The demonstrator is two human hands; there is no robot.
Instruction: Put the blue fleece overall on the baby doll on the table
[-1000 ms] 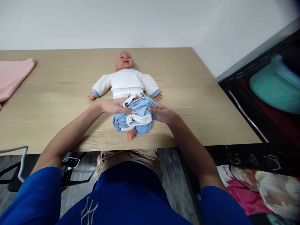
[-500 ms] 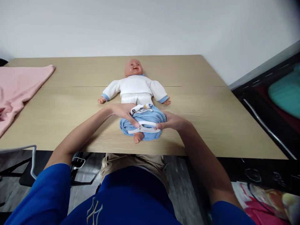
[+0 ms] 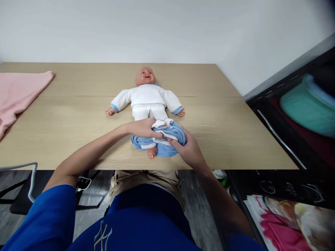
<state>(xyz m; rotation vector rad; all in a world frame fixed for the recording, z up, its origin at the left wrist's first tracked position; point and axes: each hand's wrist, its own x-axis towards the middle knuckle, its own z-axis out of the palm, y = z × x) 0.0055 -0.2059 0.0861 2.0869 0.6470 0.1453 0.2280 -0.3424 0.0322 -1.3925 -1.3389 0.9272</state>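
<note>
A baby doll [image 3: 148, 94] in a white long-sleeved top with blue cuffs lies on its back, head toward the wall. Bunched around its lower legs is a blue cloth garment with white trim [image 3: 171, 132]; it looks like small trousers, though the folds hide its full shape. One bare foot [image 3: 152, 152] sticks out below the cloth, and the other is hidden. My left hand [image 3: 145, 129] grips the upper left of the bunch, thumb on the white trim. From the right, my right hand [image 3: 190, 148] pinches the same cloth, its fingers partly behind it.
The doll rests near the front edge of a wooden table [image 3: 217, 115]. A pink blanket [image 3: 21, 92] lies at the left. Beyond the table's right side is a dark unit with a teal basin [image 3: 309, 104]. A white cable [image 3: 32, 184] hangs at the lower left.
My left hand has shifted right along the cloth, and my right hand has turned, with its wrist lower. The bunched cloth is lifted and reshaped at the right. The view has swung slightly right.
</note>
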